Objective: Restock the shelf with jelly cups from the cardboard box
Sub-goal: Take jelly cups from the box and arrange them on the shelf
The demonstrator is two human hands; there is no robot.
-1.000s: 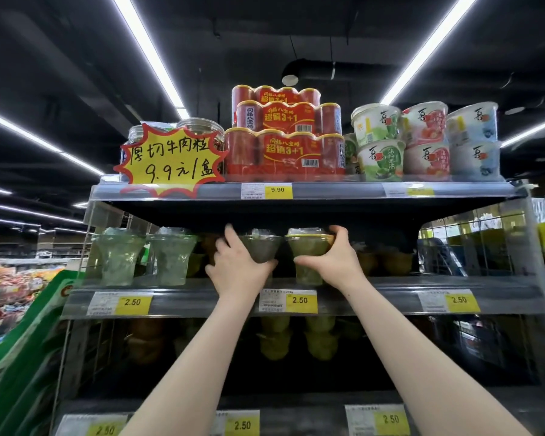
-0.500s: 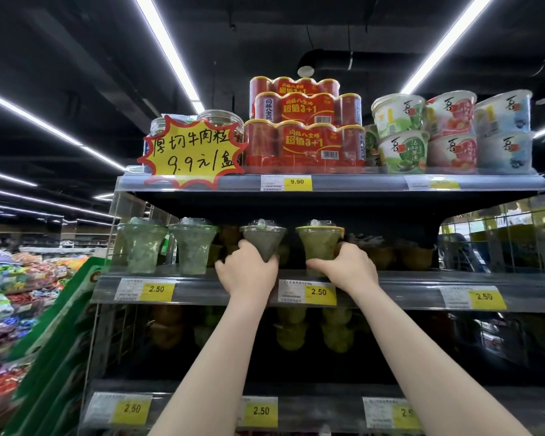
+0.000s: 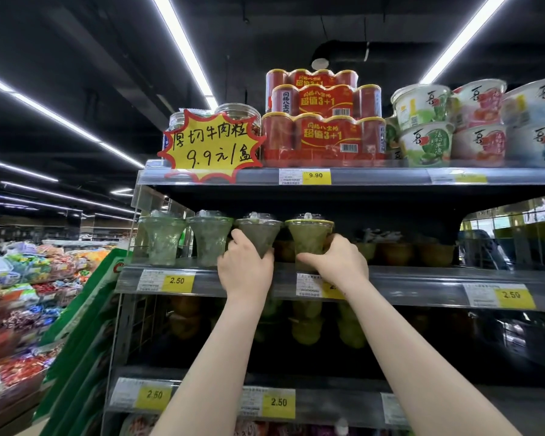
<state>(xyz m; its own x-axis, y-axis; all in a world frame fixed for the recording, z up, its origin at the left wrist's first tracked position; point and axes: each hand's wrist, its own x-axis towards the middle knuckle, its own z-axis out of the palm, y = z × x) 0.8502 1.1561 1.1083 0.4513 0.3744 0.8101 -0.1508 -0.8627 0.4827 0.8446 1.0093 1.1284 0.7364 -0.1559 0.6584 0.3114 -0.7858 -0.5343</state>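
Head view shows us reaching up to the middle shelf [image 3: 422, 278] of a shop rack. Our left hand [image 3: 245, 272] curls round the narrow base of a dark green jelly cup [image 3: 258, 232], and our right hand [image 3: 337, 265] grips the base of a yellow-green jelly cup [image 3: 309, 237] just to its right. Both cups stand upright at the near edge of the shelf, wide lids up, almost touching each other at the rim. Whether their bases rest fully on the shelf we cannot tell, since our fingers cover them. To the left stand two pale green cups [image 3: 186, 237], side by side. Farther right and deeper in, darker amber cups [image 3: 416, 253] sit in shadow. On the top shelf, red can packs [image 3: 323, 133] are stacked in the middle, with white dessert tubs [image 3: 453, 124] to the right and a yellow starburst price sign [image 3: 213, 146] to the left. Yellow price tags [image 3: 177, 281] reading 2.50 line the shelf edges.
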